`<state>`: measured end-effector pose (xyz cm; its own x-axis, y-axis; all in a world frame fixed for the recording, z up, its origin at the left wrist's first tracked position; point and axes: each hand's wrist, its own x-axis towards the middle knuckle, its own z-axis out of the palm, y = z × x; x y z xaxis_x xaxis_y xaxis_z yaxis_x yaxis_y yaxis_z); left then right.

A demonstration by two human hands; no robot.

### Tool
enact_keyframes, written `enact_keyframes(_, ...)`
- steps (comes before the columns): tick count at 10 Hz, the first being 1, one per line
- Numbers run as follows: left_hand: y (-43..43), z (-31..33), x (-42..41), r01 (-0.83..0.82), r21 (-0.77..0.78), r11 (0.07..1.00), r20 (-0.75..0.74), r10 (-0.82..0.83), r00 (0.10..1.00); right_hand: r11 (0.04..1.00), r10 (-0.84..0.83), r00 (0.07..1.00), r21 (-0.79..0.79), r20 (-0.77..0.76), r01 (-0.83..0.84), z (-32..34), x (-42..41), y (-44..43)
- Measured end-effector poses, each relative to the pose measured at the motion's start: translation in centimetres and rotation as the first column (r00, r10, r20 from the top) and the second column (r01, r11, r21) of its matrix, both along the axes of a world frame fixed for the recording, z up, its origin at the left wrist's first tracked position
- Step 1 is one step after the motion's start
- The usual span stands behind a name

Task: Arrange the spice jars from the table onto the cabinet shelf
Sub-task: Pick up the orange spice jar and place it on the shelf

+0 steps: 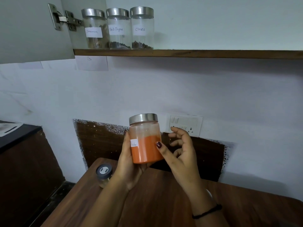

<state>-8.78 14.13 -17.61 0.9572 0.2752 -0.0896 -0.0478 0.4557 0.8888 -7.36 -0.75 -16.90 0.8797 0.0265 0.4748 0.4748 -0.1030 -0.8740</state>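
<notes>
My left hand [127,163] grips a glass jar of orange powder [145,141] with a steel lid, held upright above the wooden table [155,199]. My right hand [180,151] is beside the jar with its thumb tip on the glass and its fingers loosely spread behind. On the cabinet shelf [188,54] stand three steel-lidded jars in a row: Cinnamon [94,28], Black Pepper [118,28] and Cloves [142,27]. A small jar with a dark lid [104,175] stands on the table at the left.
The open cabinet door [32,30] with its hinge hangs at the upper left. The shelf runs bare to the right of the Cloves jar. A switch plate [185,125] is on the wall behind my right hand. A dark counter [16,133] lies at the left.
</notes>
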Motion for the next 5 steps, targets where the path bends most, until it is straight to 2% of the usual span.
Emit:
enact_keyframes(1, -0.5, 0.4, 0.0, -0.037, 0.061, 0.997, -0.008, 0.037, 0.999, 0.999, -0.036, 0.999, -0.030, 0.041, 0.037, -0.2, -0.2, 0.1)
enact_keyframes(3, -1.1, 1.6, -0.3, 0.052, 0.252, 0.966, 0.004, -0.054, 0.999, 0.984, 0.017, 0.998, -0.178, 0.053, -0.007, 0.1, -1.2, 1.5)
enact_keyframes(4, -1.5, 2.8, -0.2, 0.051, 0.325, 0.944, 0.027, -0.063, 0.998, 0.996, 0.026, 0.999, -0.083, 0.024, -0.024, 0.3, -1.1, 1.5)
enact_keyframes(5, -1.2, 3.5, -0.7, 0.091, 0.308, 0.947, 0.053, -0.112, 0.992, 0.997, 0.079, 0.997, 0.013, -0.002, -0.079, 0.3, -1.0, 1.2)
